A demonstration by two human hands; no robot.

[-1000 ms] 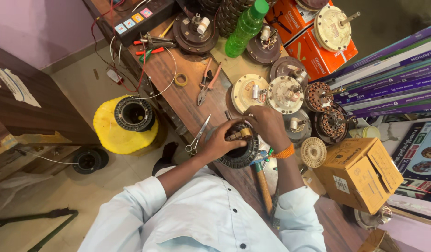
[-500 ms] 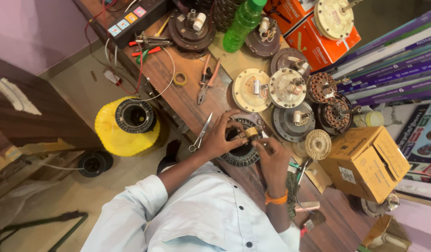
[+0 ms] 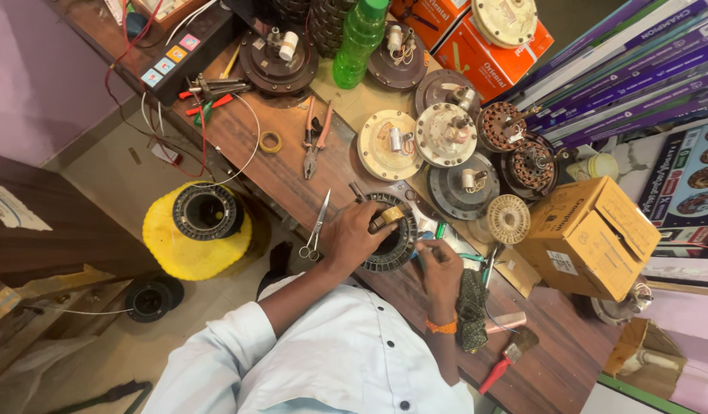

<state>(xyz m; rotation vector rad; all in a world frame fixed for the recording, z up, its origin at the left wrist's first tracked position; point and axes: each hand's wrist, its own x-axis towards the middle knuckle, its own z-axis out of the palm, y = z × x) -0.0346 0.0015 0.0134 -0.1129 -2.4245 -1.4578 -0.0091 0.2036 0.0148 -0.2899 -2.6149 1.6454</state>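
Observation:
A dark ring-shaped motor stator (image 3: 390, 244) lies on the wooden bench (image 3: 277, 165) right in front of me. My left hand (image 3: 354, 239) grips its left rim, with the thumb by a small yellowish piece (image 3: 390, 216) on top of the ring. My right hand (image 3: 440, 264), with an orange band at the wrist, rests at the ring's right edge with the fingers curled together. Whether those fingers hold anything is too small to tell.
Scissors (image 3: 317, 228) lie just left of my left hand and pliers (image 3: 315, 142) farther up. Several fan motor parts (image 3: 446, 134), a green bottle (image 3: 360, 40), a cardboard box (image 3: 591, 234), a hammer (image 3: 507, 360) and a yellow stool (image 3: 194, 234) surround the spot.
My right hand has pulled back from the top of the ring to its right edge, toward me. The left hand keeps its hold on the ring.

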